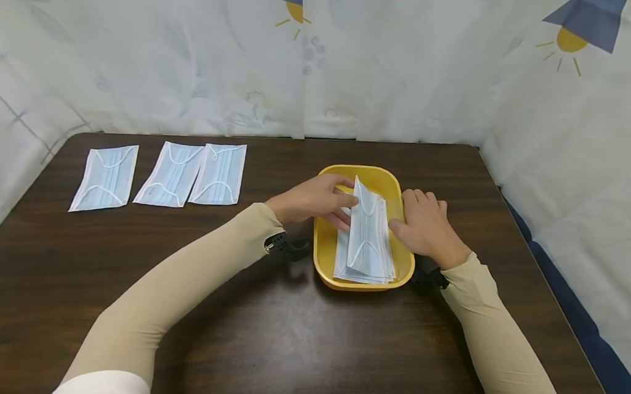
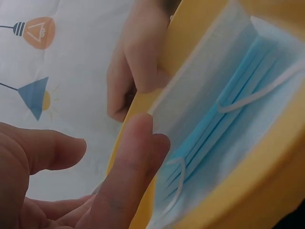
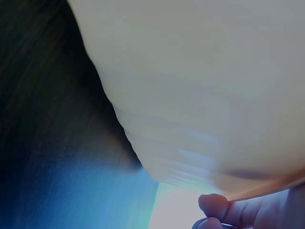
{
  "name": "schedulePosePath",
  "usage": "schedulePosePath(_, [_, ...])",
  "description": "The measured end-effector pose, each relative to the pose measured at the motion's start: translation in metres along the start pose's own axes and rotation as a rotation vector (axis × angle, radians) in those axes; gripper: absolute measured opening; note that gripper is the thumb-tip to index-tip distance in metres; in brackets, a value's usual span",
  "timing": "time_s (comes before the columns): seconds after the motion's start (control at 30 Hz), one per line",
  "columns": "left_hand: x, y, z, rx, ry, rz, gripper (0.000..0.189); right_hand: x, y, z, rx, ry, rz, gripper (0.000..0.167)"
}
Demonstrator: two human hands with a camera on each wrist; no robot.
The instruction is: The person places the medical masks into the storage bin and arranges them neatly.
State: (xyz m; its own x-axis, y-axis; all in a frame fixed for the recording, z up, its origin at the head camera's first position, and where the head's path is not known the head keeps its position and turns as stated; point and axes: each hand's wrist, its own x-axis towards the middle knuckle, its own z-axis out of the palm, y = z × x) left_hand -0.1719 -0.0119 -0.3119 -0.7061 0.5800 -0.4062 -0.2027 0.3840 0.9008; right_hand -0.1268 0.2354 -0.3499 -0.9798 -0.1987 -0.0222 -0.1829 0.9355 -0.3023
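A yellow plastic basket (image 1: pixel 323 250) holds a loose stack of light blue face masks (image 1: pixel 369 241) with white ear loops. My right hand (image 1: pixel 429 226) grips the basket's right rim, thumb on the inner side and fingers outside. In the right wrist view the basket's outer wall (image 3: pixel 200 86) fills most of the picture, fingertips (image 3: pixel 213 205) at its rim. Over the left rim reaches my left hand (image 1: pixel 323 201), its fingers beside the upper mask. The left wrist view shows its thumb (image 2: pixel 62 150) and fingers apart, a fingertip right at the upper mask's edge (image 2: pixel 190 90).
Three more masks lie flat at the back left: one mask (image 1: pixel 107 177) on its own, and a middle mask (image 1: pixel 169 176) against a right one (image 1: pixel 219 174). The dark wooden table (image 1: pixel 259 341) ends at a patterned white curtain (image 1: pixel 193 57) behind.
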Motion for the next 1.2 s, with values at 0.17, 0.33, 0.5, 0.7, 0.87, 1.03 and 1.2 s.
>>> schedulePosePath(0.17, [-0.01, -0.003, -0.01, -0.01, 0.02, 0.016, 0.06, -0.001, 0.001, 0.0, 0.004, -0.011, -0.003, 0.033])
schedulePosePath(0.33, [-0.018, -0.006, -0.021, -0.023, 0.023, 0.043, 0.059, -0.001, 0.002, 0.0, 0.009, -0.02, -0.002, 0.035])
schedulePosePath(0.5, [-0.025, -0.01, -0.031, -0.013, 0.022, 0.071, 0.059, -0.001, 0.002, 0.0, 0.001, -0.016, 0.0, 0.036])
schedulePosePath(0.7, [-0.036, -0.015, -0.045, -0.043, 0.051, 0.092, 0.056, -0.001, 0.0, 0.0, -0.002, -0.024, -0.005, 0.036])
schedulePosePath(0.87, [-0.042, -0.018, -0.057, -0.059, 0.09, 0.1, 0.056, -0.001, 0.0, 0.001, 0.0, -0.024, 0.002, 0.037])
schedulePosePath(1.03, [-0.048, -0.027, -0.072, -0.078, 0.15, 0.13, 0.051, -0.001, 0.0, 0.002, -0.001, -0.021, 0.007, 0.035])
schedulePosePath(1.2, [-0.059, -0.041, -0.089, -0.1, 0.207, 0.165, 0.051, -0.002, -0.001, 0.001, -0.003, -0.021, 0.009, 0.036])
